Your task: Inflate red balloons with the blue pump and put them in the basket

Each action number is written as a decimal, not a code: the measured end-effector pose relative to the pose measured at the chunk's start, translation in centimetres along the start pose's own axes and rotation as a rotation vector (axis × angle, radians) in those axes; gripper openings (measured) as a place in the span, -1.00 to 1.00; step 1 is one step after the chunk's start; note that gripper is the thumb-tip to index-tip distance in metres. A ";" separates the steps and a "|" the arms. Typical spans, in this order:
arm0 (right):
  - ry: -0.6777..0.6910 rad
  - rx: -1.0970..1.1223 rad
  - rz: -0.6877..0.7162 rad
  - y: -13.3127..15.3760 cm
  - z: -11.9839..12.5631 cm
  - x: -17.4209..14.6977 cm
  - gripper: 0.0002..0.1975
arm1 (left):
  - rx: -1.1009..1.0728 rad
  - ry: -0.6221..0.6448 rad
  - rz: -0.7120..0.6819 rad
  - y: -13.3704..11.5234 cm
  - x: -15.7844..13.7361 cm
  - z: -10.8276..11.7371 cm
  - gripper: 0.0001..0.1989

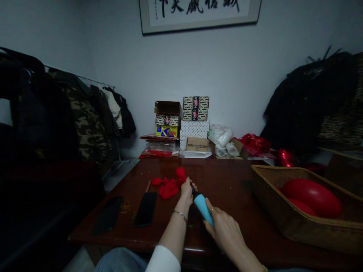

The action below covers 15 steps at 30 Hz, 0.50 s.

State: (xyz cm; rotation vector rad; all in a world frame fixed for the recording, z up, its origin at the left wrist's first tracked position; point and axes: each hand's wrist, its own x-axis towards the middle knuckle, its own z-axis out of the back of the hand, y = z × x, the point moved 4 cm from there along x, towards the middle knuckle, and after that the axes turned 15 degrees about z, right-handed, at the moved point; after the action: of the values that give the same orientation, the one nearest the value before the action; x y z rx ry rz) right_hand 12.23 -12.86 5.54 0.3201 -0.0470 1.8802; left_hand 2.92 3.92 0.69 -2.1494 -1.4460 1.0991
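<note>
A light-blue balloon hand pump [203, 208] with a black nozzle end lies slantwise between my hands, above the table. My right hand [225, 228] is closed around its near end. At the far end, my left hand [187, 189] is closed around the black nozzle end, and a small red balloon [180, 173] shows just past its fingers. Whether that balloon sits on the nozzle is hidden by the fingers. Just left of my left hand, several limp red balloons [169, 189] lie in a loose pile on the brown table [227, 185].
On the right stands a wicker basket [283, 223] holding large inflated red balloons [312, 194]. Two dark phones [146, 209] and a yellow rubber band [125, 206] lie at left. Stacked boxes [195, 130] and a plastic bag [220, 135] are behind the table.
</note>
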 end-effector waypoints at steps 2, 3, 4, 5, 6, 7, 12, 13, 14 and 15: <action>-0.008 0.013 0.012 0.0 -0.1 -0.6 -0.44 | -0.018 -0.007 -0.005 -0.4 0.0 0.2 -0.76; -0.007 0.023 0.016 -0.1 -0.1 -1.0 -0.45 | -0.027 -0.009 -0.007 -0.5 0.0 0.3 -0.76; -0.003 0.032 0.016 -0.2 -0.2 -1.5 -0.46 | -0.032 -0.012 -0.010 -0.7 0.0 0.4 -0.76; 0.002 0.039 0.014 -0.4 -0.2 -1.9 -0.47 | -0.036 -0.015 -0.012 -0.9 0.0 0.4 -0.75; 0.005 0.044 0.013 -0.6 -0.3 -2.4 -0.48 | -0.037 -0.014 -0.015 -1.0 0.0 0.5 -0.75; 0.007 0.047 0.012 -0.8 -0.4 -2.8 -0.48 | -0.039 -0.012 -0.018 -1.1 0.1 0.6 -0.75; -0.004 0.082 0.030 -1.6 -0.6 -4.6 -0.40 | -0.040 -0.009 -0.022 -1.3 0.4 0.6 -0.76; -0.004 0.089 0.029 -1.7 -0.7 -4.8 -0.38 | -0.040 -0.011 -0.021 -1.3 0.4 0.6 -0.75; -0.006 0.094 0.028 -1.7 -0.7 -4.9 -0.37 | -0.041 -0.010 -0.022 -1.3 0.5 0.5 -0.75; -0.006 0.097 0.025 -1.8 -0.7 -5.0 -0.37 | -0.043 -0.007 -0.024 -1.2 0.4 0.4 -0.75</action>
State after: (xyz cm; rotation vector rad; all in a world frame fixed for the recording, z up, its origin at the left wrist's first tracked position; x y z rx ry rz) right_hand 15.22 -16.75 3.48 0.3935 0.0362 1.9102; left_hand 1.88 4.79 1.02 -2.1530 -1.5081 1.0775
